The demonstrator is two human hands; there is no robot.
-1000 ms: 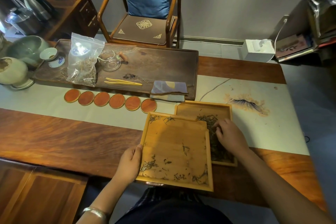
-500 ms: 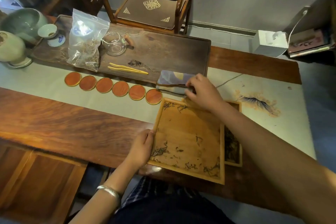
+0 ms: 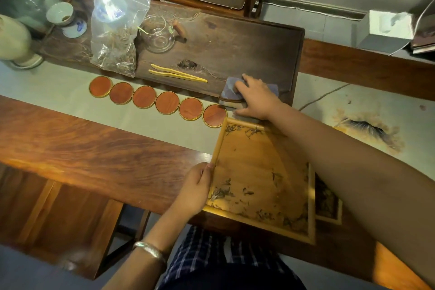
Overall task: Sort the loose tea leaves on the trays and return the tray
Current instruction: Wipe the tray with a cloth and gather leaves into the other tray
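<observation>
Head view: left hand [image 3: 196, 189] grips the bamboo tray's [image 3: 261, 181] left rim at the desk [image 3: 94, 146] edge; right hand [image 3: 255, 97] grasps a folded cloth [image 3: 229, 95]. Tray looks light and stiff; scattered tea leaves [image 3: 221, 194] would slide if tilted.

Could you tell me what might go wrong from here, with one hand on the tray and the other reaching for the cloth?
The upper tray lies partly over the lower tray and juts past the table edge, steadied only by the left hand; it could tip and spill the loose tea leaves.

The right hand grips the folded cloth, its forearm crossing over the tray; drawing back, it may brush leaves out.
</observation>
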